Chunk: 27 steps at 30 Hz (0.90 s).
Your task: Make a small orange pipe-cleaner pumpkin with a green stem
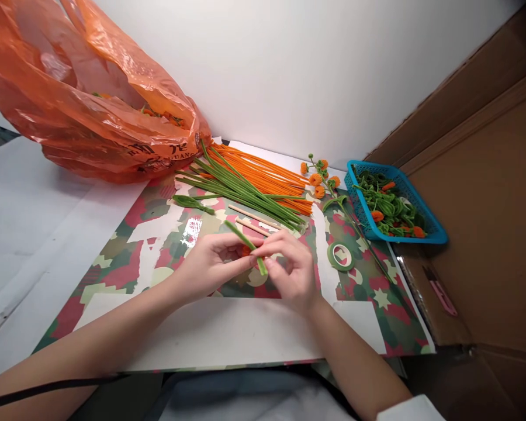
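Over the front middle of the table, my left hand (217, 257) and my right hand (293, 263) meet at the fingertips. A short piece of green pipe cleaner (241, 235) slants between them, pinched by my right thumb and forefinger. An orange fuzzy piece (246, 250) peeks out from my closed left fingers, which hide most of it. Just beyond my hands lie thin wooden sticks (255, 216), a bundle of green pipe cleaners (245, 193) and a bundle of orange pipe cleaners (263, 165). A green leaf-shaped piece (193, 203) rests to their left.
An orange plastic bag (127, 134) stands at the back left. On the right are a stem of orange flowers (318, 180), a roll of green tape (333, 257) and a blue basket (421, 202) of green and orange pieces. A pink utility knife (442, 295) lies on cardboard.
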{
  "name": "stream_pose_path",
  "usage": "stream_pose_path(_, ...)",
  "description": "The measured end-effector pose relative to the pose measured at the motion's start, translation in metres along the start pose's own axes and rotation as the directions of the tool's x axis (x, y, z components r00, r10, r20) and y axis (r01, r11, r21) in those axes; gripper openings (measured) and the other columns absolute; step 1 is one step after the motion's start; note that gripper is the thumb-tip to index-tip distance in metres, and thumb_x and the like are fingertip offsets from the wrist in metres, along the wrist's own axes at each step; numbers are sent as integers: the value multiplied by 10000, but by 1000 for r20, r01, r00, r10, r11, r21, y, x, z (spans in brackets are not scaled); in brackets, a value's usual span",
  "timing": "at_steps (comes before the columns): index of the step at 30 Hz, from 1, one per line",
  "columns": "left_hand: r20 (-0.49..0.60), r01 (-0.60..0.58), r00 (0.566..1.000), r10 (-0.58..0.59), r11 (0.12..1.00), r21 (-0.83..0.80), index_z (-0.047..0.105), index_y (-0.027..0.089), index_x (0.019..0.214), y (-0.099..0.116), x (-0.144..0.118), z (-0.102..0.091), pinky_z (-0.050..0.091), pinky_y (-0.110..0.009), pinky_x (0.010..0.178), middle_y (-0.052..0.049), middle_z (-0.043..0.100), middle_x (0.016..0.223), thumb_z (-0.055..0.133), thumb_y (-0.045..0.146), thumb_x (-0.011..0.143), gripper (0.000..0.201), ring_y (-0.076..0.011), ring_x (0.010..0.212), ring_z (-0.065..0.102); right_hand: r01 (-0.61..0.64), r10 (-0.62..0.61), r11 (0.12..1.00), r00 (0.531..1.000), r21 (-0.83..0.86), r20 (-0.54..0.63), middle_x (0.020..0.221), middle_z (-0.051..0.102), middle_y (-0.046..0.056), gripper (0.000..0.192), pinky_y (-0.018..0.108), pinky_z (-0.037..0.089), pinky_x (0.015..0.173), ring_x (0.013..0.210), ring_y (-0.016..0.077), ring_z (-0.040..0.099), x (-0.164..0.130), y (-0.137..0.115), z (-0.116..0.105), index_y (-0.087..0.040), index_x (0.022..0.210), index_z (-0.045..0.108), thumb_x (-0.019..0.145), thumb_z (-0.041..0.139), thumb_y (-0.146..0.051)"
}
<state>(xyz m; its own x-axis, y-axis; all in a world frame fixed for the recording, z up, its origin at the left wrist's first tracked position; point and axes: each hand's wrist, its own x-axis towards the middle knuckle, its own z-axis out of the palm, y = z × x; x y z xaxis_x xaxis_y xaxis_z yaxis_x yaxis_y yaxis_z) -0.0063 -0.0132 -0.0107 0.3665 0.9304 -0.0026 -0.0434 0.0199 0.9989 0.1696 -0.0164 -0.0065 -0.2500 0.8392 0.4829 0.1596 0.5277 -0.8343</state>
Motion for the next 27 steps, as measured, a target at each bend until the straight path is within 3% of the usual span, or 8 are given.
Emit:
stream_pose_path(3,120,9,993,-16,998,65,669,166,1159,4,0,-3,511,-225,575,-62,713,902,635,360,869,350,-143,683,620,-238,241,967,970,94,-16,846,595,9,272,305,493,704,772,152,572,1,2,-1,-247,1116,643,869,532,-235)
stream_pose_path(5,177,1,984,-13,998,66,609,191,1234,6,0,-4,530,-224,600,-74,691,999,608,351,889,381,-154,755,634,-272,272,960,962,57,20,899,580,19,250,309,490,734,839,163,563,2,4,0,-251,1094,655,854,583,-255)
stream_pose_path(9,203,44,978,-46,999,15,611,206,1125,6,0,-4,545,-221,559,-42,648,907,610,359,886,283,-141,695,629,-237,236,971,970,18,62,907,513,20,55,352,479,854,927,176,550,4,1,1,-228,843,673,839,624,-252)
stream_pose_path(11,191,54,980,-56,998,15,622,192,1016,5,0,-4,543,-218,546,-26,628,830,630,357,871,220,-138,668,623,-229,228,973,970,8,79,926,504,23,47,382,458,926,957,181,546,4,-2,-1,-227,847,662,840,617,-239)
stream_pose_path(15,182,80,979,-85,996,37,623,173,979,5,1,-5,523,-207,527,-14,612,754,657,326,843,208,-132,637,598,-210,208,978,963,-4,174,1039,523,45,146,416,396,1027,1090,202,512,5,-6,-3,-243,984,643,867,556,-232)
stream_pose_path(18,188,78,979,-83,996,37,618,174,850,7,2,-6,499,-191,524,0,602,729,676,300,827,140,-115,617,579,-230,225,973,953,3,204,1028,508,44,68,412,382,1030,1080,198,507,5,-5,-3,-228,875,614,882,551,-253)
stream_pose_path(22,188,93,978,-87,995,-24,627,177,853,10,3,-7,491,-182,519,12,601,695,700,288,822,136,-101,595,565,-229,224,973,966,28,128,1002,504,39,118,413,399,989,1063,199,513,2,-3,-1,-219,824,563,919,521,-273)
stream_pose_path(27,107,67,993,-53,989,-134,638,166,878,11,4,-7,504,-177,517,2,631,698,741,269,793,169,-97,585,592,-11,14,997,999,-77,34,939,521,37,93,395,431,896,974,196,539,-2,-3,0,-233,883,580,938,506,-247)
